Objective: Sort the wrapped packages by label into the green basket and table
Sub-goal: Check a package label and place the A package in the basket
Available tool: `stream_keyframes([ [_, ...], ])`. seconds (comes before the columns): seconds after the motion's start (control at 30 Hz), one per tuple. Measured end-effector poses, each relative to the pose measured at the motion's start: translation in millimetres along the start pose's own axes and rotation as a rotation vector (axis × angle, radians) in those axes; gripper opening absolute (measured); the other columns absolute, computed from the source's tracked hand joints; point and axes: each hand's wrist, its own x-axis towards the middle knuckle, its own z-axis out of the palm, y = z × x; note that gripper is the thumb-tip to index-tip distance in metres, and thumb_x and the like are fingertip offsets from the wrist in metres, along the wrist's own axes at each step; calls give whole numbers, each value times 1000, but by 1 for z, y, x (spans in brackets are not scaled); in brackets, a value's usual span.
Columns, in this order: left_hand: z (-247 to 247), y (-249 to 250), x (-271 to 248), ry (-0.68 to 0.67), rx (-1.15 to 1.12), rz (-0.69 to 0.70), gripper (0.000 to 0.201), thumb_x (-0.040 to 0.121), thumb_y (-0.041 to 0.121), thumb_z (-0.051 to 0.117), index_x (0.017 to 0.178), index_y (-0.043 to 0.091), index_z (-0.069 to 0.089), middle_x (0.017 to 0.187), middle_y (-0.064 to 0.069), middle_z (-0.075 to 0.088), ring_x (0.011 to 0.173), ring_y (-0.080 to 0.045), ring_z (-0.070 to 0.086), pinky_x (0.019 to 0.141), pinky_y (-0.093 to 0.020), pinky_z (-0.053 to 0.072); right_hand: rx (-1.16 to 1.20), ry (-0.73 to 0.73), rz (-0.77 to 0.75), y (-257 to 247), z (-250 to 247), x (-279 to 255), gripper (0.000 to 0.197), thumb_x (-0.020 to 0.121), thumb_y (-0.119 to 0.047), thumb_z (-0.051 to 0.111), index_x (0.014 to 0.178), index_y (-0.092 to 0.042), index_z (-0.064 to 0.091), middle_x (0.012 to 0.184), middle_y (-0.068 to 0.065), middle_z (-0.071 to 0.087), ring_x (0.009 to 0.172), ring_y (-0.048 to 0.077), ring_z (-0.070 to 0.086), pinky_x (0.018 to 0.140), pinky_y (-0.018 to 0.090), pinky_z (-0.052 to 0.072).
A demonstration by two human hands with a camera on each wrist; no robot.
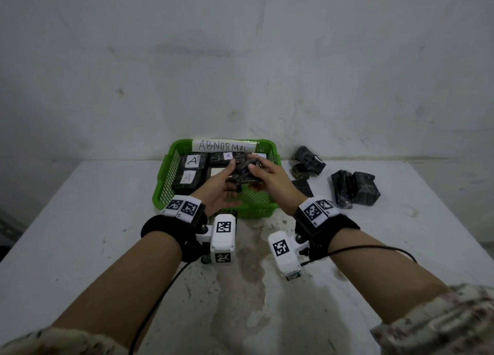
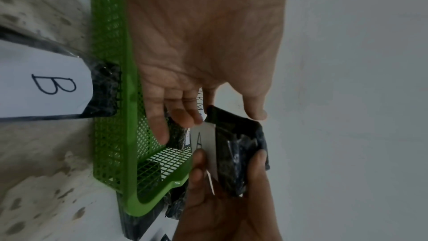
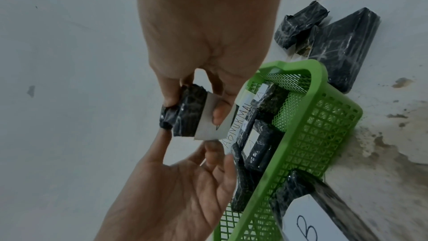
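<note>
A green basket (image 1: 160, 183) with an "ABNORMAL" sign (image 1: 223, 146) stands at the table's far middle. Inside it lie black wrapped packages labelled A (image 1: 193, 162). Above the basket my right hand (image 1: 267, 175) grips a small black wrapped package (image 1: 240, 177) between thumb and fingers. Its white label (image 2: 205, 140) shows an A. My left hand (image 1: 227, 181) is palm up beside it. The left thumb (image 3: 164, 135) and a fingertip (image 3: 213, 146) touch the package's end (image 3: 185, 114) with fairly straight fingers.
Several unsorted black packages (image 1: 352, 189) lie on the table (image 1: 107, 221) right of the basket, some near the wall (image 1: 307, 162). A package labelled B (image 2: 46, 83) lies on the table against the basket's near wall. A wall stands close behind the table.
</note>
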Motion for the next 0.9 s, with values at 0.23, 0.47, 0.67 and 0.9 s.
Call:
stream_keyframes([
  [0.23, -5, 1, -2, 3, -97, -30, 26, 99, 38, 41, 111, 19, 52, 123, -18, 57, 113, -35, 57, 92, -47, 48, -12, -73, 17, 1, -5, -4, 54, 86, 1, 62, 137, -13, 48, 118, 14, 59, 97, 26, 63, 71, 27, 57],
  [0.47, 0, 3, -1, 57, -168, 134, 54, 91, 1, 54, 136, 23, 35, 120, -13, 57, 102, -30, 60, 75, -43, 56, -67, -167, -22, -1, -5, -6, 75, 79, 19, 54, 139, -25, 40, 139, 6, 46, 118, 24, 52, 71, 22, 55],
  [0.67, -5, 1, 1, 112, 61, 308, 61, 69, -29, 49, 106, 16, 63, 120, -13, 62, 115, -31, 58, 98, -48, 48, 37, -101, 193, -4, 0, -6, 42, 96, -27, 52, 137, -31, 42, 136, 3, 51, 119, 30, 51, 92, 53, 43],
  [0.9, -4, -1, -5, 69, 157, 371, 53, 68, -30, 51, 96, 14, 60, 107, -9, 62, 102, -25, 59, 87, -37, 51, 28, 20, 87, -2, 5, -3, 28, 98, -10, 47, 124, -2, 53, 112, 11, 57, 106, 27, 57, 87, 44, 54],
])
